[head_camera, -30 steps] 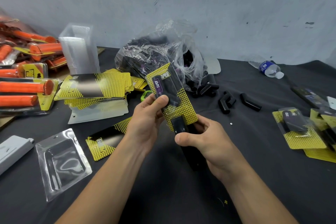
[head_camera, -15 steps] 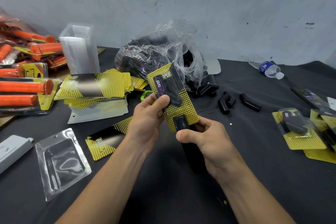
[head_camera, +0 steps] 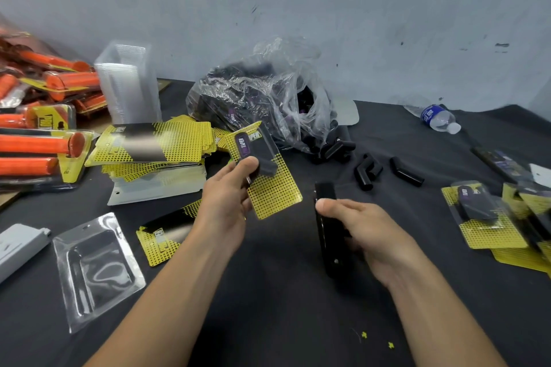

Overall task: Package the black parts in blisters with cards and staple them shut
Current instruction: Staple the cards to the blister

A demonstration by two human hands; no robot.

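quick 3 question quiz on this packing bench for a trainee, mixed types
1. True or false: the stapler is clamped on the pack.
2. Which hand grips the stapler?
3. The bottle is: A standing upright, B lying on its side, C inside the bag.

Key:
1. False: they are apart, and the left hand holds the pack.
2. The right hand.
3. B.

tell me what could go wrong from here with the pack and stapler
The left hand pinches the blister pack only near one edge, so it may twist or drop. The right hand holds the black stapler with its thumb near the front end, which could get nipped.
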